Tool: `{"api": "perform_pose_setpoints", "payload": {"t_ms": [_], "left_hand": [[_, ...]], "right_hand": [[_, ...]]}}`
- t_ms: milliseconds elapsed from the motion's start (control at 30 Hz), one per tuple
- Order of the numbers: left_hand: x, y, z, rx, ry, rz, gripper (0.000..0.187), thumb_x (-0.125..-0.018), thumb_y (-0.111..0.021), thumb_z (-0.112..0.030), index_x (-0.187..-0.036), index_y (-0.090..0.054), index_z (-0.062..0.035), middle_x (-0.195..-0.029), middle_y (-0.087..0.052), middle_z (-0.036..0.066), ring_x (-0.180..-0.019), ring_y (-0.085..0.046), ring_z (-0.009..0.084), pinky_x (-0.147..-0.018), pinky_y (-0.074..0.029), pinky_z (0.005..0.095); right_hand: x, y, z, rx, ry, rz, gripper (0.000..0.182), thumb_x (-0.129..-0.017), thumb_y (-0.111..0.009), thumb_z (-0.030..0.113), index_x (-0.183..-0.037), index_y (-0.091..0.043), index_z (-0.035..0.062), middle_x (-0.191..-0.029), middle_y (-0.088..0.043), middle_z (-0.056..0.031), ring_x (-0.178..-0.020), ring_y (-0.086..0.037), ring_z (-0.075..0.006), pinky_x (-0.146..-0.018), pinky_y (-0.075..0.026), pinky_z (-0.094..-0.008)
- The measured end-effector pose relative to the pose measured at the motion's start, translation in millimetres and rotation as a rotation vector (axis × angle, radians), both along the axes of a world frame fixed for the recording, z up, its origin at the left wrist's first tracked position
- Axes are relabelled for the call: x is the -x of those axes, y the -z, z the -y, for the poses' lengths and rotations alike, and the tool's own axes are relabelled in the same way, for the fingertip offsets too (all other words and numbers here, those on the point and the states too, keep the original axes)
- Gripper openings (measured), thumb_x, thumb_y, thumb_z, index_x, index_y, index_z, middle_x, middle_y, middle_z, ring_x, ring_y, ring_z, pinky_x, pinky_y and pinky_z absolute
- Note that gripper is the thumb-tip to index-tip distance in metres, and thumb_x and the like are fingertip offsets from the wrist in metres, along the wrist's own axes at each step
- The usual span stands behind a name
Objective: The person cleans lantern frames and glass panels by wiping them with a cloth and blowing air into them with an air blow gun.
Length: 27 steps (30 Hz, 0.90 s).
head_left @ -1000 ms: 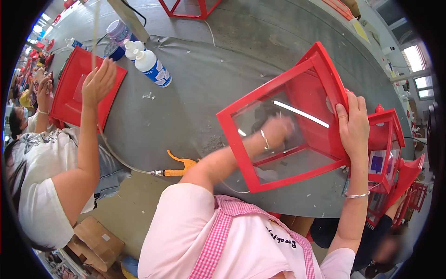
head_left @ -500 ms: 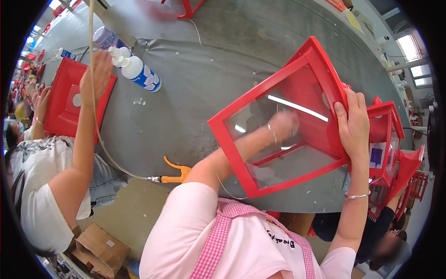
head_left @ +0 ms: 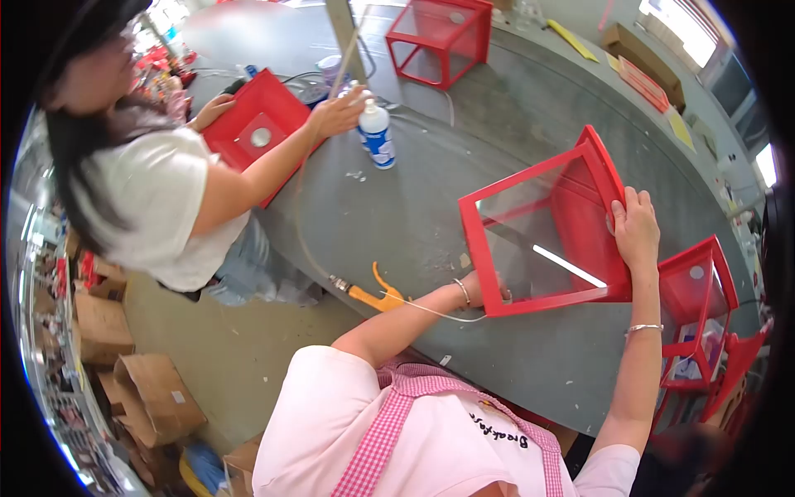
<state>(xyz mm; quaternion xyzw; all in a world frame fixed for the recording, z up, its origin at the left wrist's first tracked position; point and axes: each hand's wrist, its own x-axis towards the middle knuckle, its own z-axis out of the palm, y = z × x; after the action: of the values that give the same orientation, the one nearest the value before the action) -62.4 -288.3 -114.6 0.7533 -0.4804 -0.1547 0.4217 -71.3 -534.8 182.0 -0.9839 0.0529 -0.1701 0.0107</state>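
A red lantern frame point(head_left: 474, 248) with clear panels is tilted on its side over the grey table. My right hand point(head_left: 636, 228) is closed on the flared red part at its right side, thumb on the near face. At the lantern's lower left corner is my left hand point(head_left: 476, 290), partly behind the red bar; its fingers are mostly hidden, so I cannot tell their grip. An orange air blow gun point(head_left: 377, 298) lies left of my left forearm, its hose running up. A thin white cord point(head_left: 443, 316) passes below my left wrist to the lantern.
At left, a co-worker point(head_left: 157, 178) holds a red tray-like part point(head_left: 286, 108) and reaches toward white-and-blue pump bottles point(head_left: 377, 137). Another red lantern point(head_left: 439, 41) stands at the back; more red frames point(head_left: 700, 290) are at right. Cardboard boxes point(head_left: 157, 402) lie on the floor.
The view has swung left. My left hand has come from behind the clear panel to the lantern's lower left corner. My right hand keeps its hold; the lantern sits farther right in view.
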Motion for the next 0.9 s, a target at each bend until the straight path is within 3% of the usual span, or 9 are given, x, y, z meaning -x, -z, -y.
{"api": "perform_pose_setpoints", "payload": {"t_ms": [167, 267, 400, 467, 533, 733, 833, 900], "left_hand": [[7.5, 32.1, 12.8, -0.027, -0.124, 0.228, 0.02, -0.069, -0.072, -0.019, -0.087, -0.075, -0.0111, -0.082, -0.067, 0.014, -0.079, -0.063, 0.0327, -0.07, -0.051, 0.0413], [0.4, 15.0, 12.2, -0.079, -0.125, 0.399, 0.019, -0.07, -0.071, -0.021, -0.084, -0.074, -0.0094, -0.078, -0.067, 0.015, -0.074, -0.063, 0.0343, -0.067, -0.05, 0.0428], [2.6, -24.7, 3.3, -0.031, 0.025, 0.319, 0.015, -0.074, -0.067, -0.021, -0.073, -0.067, -0.0061, -0.068, -0.062, 0.02, -0.064, -0.061, 0.0371, -0.059, -0.047, 0.0441], [12.9, -54.6, -4.9, 0.04, -0.014, 0.151, 0.016, -0.074, -0.065, -0.021, -0.069, -0.065, -0.0056, -0.068, -0.062, 0.02, -0.065, -0.061, 0.0372, -0.058, -0.047, 0.0455], [11.8, -46.0, 0.6, 0.073, -0.071, 0.401, 0.016, -0.074, -0.064, -0.022, -0.07, -0.068, -0.0068, -0.069, -0.063, 0.019, -0.065, -0.062, 0.0373, -0.059, -0.048, 0.0466], [9.6, -43.8, 2.5, 0.001, 0.082, 0.484, 0.017, -0.075, -0.062, -0.022, -0.074, -0.07, -0.0067, -0.075, -0.068, 0.016, -0.072, -0.065, 0.0375, -0.066, -0.051, 0.0492], [3.3, 2.3, 24.0, -0.035, 0.047, 0.374, 0.018, -0.074, -0.064, -0.023, -0.078, -0.071, -0.0072, -0.083, -0.069, 0.016, -0.08, -0.066, 0.0363, -0.069, -0.052, 0.0476], [2.3, 36.8, 36.7, -0.018, 0.087, 0.302, 0.016, -0.072, -0.07, -0.017, -0.086, -0.073, -0.0098, -0.085, -0.071, 0.015, -0.082, -0.068, 0.0346, -0.07, -0.053, 0.0447]], "right_hand": [[-0.3, 7.1, 4.5, -0.003, -0.018, 0.047, 0.031, -0.098, -0.052, 0.024, -0.121, -0.055, 0.0044, -0.109, -0.055, -0.0189, -0.102, -0.057, -0.0399, -0.083, -0.049, -0.0478], [0.1, 2.6, 4.0, -0.005, -0.02, 0.087, 0.031, -0.097, -0.053, 0.025, -0.12, -0.056, 0.0042, -0.109, -0.055, -0.0198, -0.102, -0.057, -0.0405, -0.084, -0.049, -0.0481], [-1.1, 0.3, 3.3, -0.023, 0.016, 0.041, 0.029, -0.098, -0.053, 0.025, -0.117, -0.056, 0.0038, -0.111, -0.054, -0.0182, -0.105, -0.058, -0.038, -0.085, -0.05, -0.0473], [-2.9, 0.6, 5.8, -0.051, 0.002, 0.03, 0.028, -0.097, -0.054, 0.023, -0.117, -0.057, 0.004, -0.11, -0.054, -0.0186, -0.103, -0.058, -0.0388, -0.084, -0.05, -0.0475], [-4.9, 0.5, 8.6, -0.087, -0.023, 0.034, 0.027, -0.096, -0.056, 0.02, -0.117, -0.057, 0.0036, -0.109, -0.054, -0.0192, -0.102, -0.057, -0.0397, -0.084, -0.049, -0.0471], [-4.9, 5.8, 10.3, -0.167, -0.072, 0.064, 0.028, -0.093, -0.056, 0.012, -0.119, -0.055, 0.0012, -0.107, -0.053, -0.0189, -0.1, -0.056, -0.0395, -0.084, -0.046, -0.0448], [-4.9, 2.3, 6.8, -0.181, -0.061, 0.053, 0.027, -0.093, -0.055, 0.01, -0.119, -0.055, 0.0008, -0.106, -0.052, -0.018, -0.099, -0.056, -0.0384, -0.085, -0.046, -0.0427], [-6.0, 1.4, 1.6, -0.191, -0.048, 0.038, 0.026, -0.093, -0.055, 0.009, -0.118, -0.055, 0.0006, -0.105, -0.052, -0.0174, -0.098, -0.056, -0.0377, -0.085, -0.046, -0.0414]]}}
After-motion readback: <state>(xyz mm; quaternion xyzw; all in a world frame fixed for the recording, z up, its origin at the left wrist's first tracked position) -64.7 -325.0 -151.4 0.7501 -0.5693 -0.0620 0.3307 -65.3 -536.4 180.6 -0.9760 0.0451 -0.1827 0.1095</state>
